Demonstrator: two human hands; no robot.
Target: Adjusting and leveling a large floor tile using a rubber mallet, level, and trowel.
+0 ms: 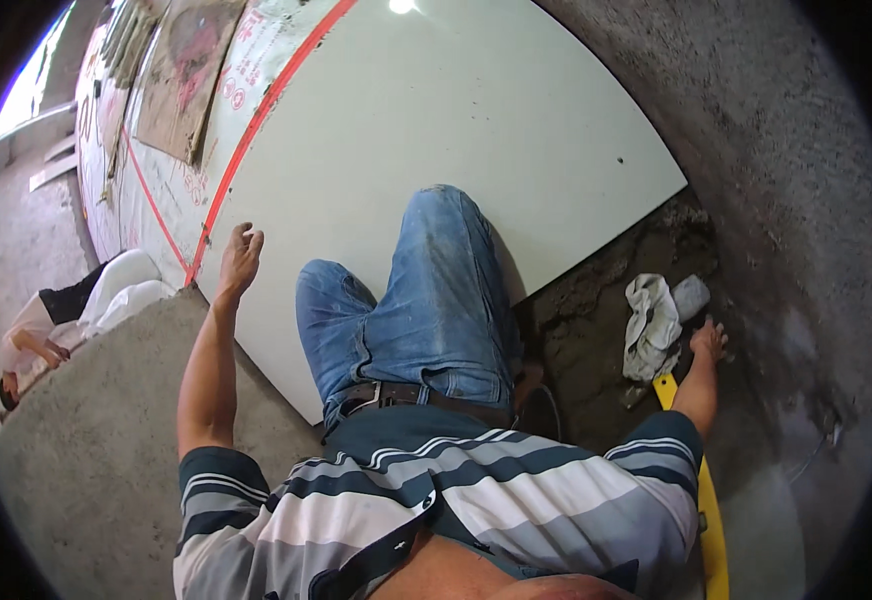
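On the rough floor [581, 345] right of the big pale slab [376, 130], the white rag [648, 332] sits just beside your right hand [709, 341], fingers loosely spread, and your empty left hand [242, 262] has its fingers parted, so I'd lean over gently, weight centred.

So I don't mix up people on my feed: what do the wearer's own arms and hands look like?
The left hand and right hand are ungloved. The forearms are uncovered, with no watch or cable visible on them. The short striped sleeves have dark cuffs with thin white lines, and grey bands farther up.
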